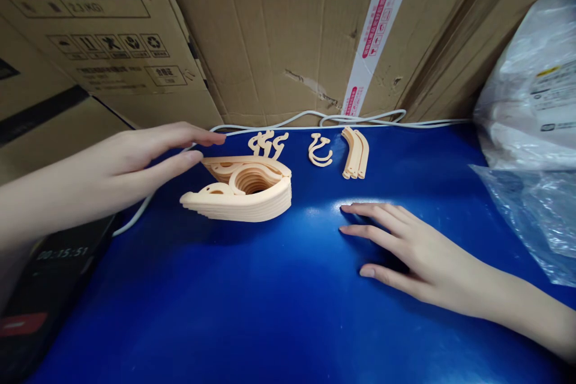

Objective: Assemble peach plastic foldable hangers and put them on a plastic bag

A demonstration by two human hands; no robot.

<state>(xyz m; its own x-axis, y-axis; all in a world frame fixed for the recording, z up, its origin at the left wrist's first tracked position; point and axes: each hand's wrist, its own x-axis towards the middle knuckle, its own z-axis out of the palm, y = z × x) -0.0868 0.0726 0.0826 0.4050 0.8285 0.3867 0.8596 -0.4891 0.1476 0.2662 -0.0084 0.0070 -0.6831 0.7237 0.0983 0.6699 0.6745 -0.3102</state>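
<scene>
A stack of peach-coloured flat plastic pieces (245,192), shaped like layered curved shells, lies on the blue table surface (270,288). My left hand (148,156) hovers just left of the stack with fingers stretched out, its fingertips close to the stack's top left edge; it holds nothing. My right hand (400,246) rests flat on the blue surface to the right of the stack, fingers spread. Behind the stack lie small peach hook-shaped pieces (267,143), a curled ring-like piece (320,151) and a bundle of curved strips (355,153).
Cardboard boxes (288,36) form a wall behind the table. A white cable (360,119) runs along their foot. Clear plastic bags (531,132) sit at the right. A dark device with a timer display (63,252) lies at the left edge.
</scene>
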